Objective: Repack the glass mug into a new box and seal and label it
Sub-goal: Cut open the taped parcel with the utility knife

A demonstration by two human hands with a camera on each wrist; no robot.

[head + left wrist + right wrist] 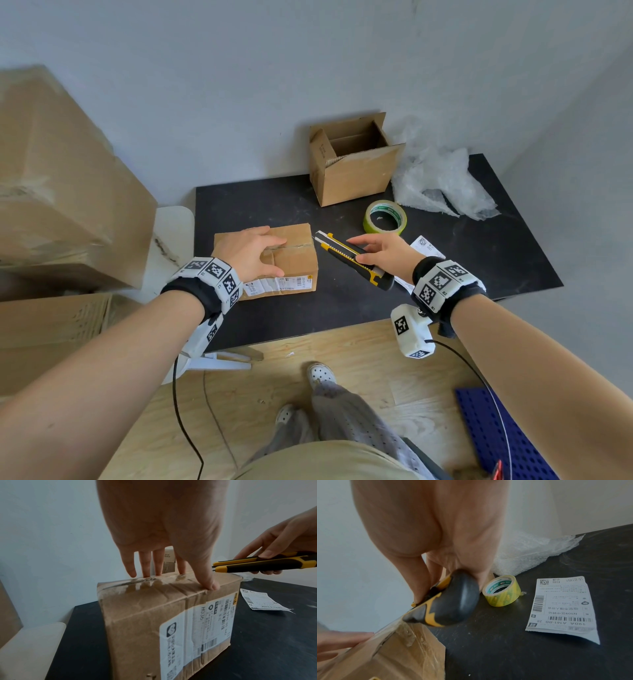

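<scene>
A taped cardboard box point(291, 263) with a shipping label on its front lies on the black table point(479, 246). My left hand point(250, 251) presses on its top with straight fingers point(145, 563) and the thumb at the front edge. My right hand point(383, 251) grips a yellow and black utility knife point(352, 258), its blade end next to the box's right top edge. The knife point(264, 564) hovers just right of the box point(154, 615). An open empty box point(352, 161) stands at the back. The glass mug is not visible.
A roll of yellowish tape point(385, 217) lies behind the knife, with bubble wrap point(442, 181) to its right. A loose shipping label point(563, 608) lies under my right wrist. Large cartons point(61, 178) stand to the left, and a blue perforated board point(507, 435) lies on the wooden floor.
</scene>
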